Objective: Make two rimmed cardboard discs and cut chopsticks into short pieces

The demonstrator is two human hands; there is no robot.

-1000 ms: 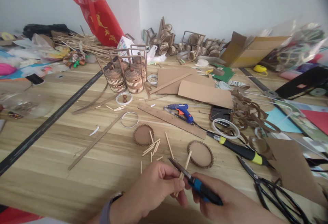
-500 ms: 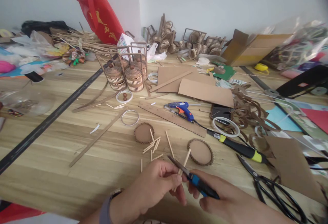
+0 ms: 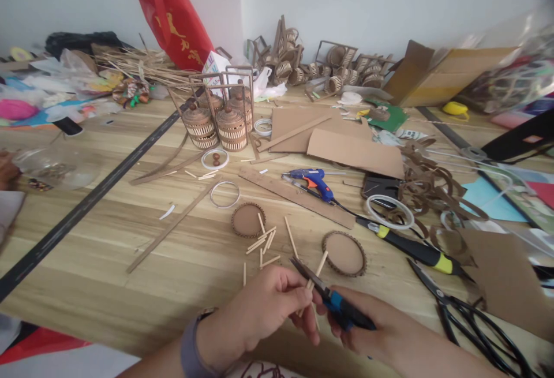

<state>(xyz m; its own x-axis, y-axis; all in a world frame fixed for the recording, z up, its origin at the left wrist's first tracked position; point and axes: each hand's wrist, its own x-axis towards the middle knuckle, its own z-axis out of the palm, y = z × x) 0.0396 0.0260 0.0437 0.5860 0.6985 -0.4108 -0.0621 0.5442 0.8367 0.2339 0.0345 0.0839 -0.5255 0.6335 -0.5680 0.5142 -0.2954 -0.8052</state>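
My left hand (image 3: 268, 303) pinches a thin pale wooden stick (image 3: 319, 268) between thumb and fingers. The fingers of my right hand (image 3: 372, 326) are wrapped round a black-and-blue handled cutting tool that looks like a utility knife (image 3: 341, 309). Its dark blade lies across the stick, close to my left fingertips. Beyond my hands, several short cut sticks (image 3: 259, 240) lie loose on the wooden table. Two round cardboard discs with braided rims lie near them, the left disc (image 3: 249, 220) and the right disc (image 3: 344, 254).
A blue glue gun (image 3: 314, 180) lies mid-table near a long cardboard strip (image 3: 294, 196). Black scissors (image 3: 467, 320) and a yellow-black tool (image 3: 415, 249) are at right. Small lidded baskets (image 3: 232, 127) stand behind. At the far left edge, another person's hand (image 3: 6, 170) shows.
The view has shifted slightly, so the table sits a little further right. Both hands keep their grips, with the blade still across the stick. A person's hand now shows at the left edge.
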